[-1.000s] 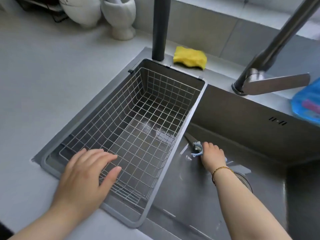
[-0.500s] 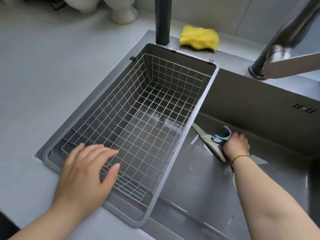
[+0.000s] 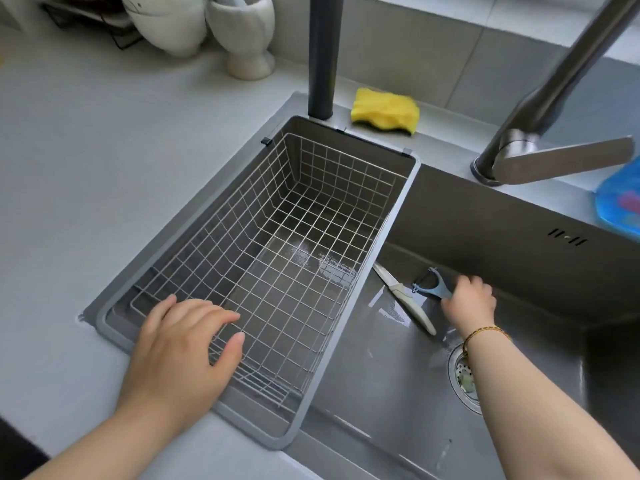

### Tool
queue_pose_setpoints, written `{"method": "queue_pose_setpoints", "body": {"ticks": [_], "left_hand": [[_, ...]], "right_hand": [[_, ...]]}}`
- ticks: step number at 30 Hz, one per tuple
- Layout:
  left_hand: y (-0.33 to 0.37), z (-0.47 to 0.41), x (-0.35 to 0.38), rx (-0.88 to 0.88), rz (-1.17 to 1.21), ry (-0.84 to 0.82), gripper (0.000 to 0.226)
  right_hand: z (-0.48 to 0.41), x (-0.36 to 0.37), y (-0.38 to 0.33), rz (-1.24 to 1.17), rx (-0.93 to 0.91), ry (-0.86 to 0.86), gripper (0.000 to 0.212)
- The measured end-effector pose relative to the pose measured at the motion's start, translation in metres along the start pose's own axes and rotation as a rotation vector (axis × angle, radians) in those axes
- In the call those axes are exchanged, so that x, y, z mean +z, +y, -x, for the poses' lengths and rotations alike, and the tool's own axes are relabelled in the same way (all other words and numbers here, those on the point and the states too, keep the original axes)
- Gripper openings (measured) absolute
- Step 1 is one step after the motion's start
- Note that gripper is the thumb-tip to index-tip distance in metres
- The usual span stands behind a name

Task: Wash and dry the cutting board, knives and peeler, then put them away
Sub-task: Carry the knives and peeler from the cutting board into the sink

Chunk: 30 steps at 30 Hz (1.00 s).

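Down in the sink basin (image 3: 381,393), my right hand (image 3: 469,304) grips the handle of a blue-grey Y-shaped peeler (image 3: 433,284), its blade end pointing up and left. A small knife (image 3: 403,299) with a pale handle lies flat on the wet sink floor just left of the peeler. My left hand (image 3: 183,344) rests with relaxed fingers on the near left corner of the wire drying basket (image 3: 263,251). No cutting board is in view.
A yellow sponge (image 3: 384,112) lies on the ledge behind the basket. A dark pipe (image 3: 323,57) stands at the basket's back edge. The tap (image 3: 554,109) reaches over the right side. The drain strainer (image 3: 464,379) is beside my right forearm. White ceramic vessels (image 3: 242,32) stand far left.
My right hand has lifted the peeler off the knife and carried it to the right; the knife now lies uncovered on the sink floor. My left hand has stayed on the basket.
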<state>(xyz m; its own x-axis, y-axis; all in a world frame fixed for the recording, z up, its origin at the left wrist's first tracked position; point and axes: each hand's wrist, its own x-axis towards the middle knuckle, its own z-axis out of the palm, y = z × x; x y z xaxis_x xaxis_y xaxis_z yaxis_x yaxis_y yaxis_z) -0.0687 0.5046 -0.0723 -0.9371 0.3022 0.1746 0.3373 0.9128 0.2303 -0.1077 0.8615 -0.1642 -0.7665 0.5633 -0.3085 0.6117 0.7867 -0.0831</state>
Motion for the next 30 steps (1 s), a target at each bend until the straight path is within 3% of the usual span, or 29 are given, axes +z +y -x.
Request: {"method": "queue_pose_setpoints", "body": {"ticks": [5,9,15,20,24,27,30], "left_hand": [[0.009,-0.003,0.002,-0.006,0.178,-0.033,0.034],[0.0,0.006,-0.029,-0.08,0.458,-0.035,0.032],[-0.073,0.06,-0.102,-0.166,0.463,0.013,0.049],[-0.187,0.152,-0.167,-0.393,0.412,0.159,0.026],[-0.262,0.231,-0.2,-0.55,0.374,0.32,0.018],[-0.304,0.283,-0.214,-0.616,0.218,0.463,0.018],[-0.328,0.317,-0.224,-0.662,0.177,0.471,0.011]], "right_hand": [[0.049,-0.043,-0.02,-0.179,-0.124,0.056,0.03],[0.116,-0.077,-0.06,-0.313,-0.265,0.131,0.007],[0.226,-0.112,-0.166,-0.528,-0.486,0.183,0.007],[0.33,-0.088,-0.291,-0.6,-0.756,0.116,0.014],[0.406,-0.047,-0.384,-0.578,-0.955,0.021,0.028],[0.463,-0.015,-0.443,-0.495,-1.1,-0.084,0.017],[0.516,0.014,-0.488,-0.365,-1.213,-0.147,0.019]]}}
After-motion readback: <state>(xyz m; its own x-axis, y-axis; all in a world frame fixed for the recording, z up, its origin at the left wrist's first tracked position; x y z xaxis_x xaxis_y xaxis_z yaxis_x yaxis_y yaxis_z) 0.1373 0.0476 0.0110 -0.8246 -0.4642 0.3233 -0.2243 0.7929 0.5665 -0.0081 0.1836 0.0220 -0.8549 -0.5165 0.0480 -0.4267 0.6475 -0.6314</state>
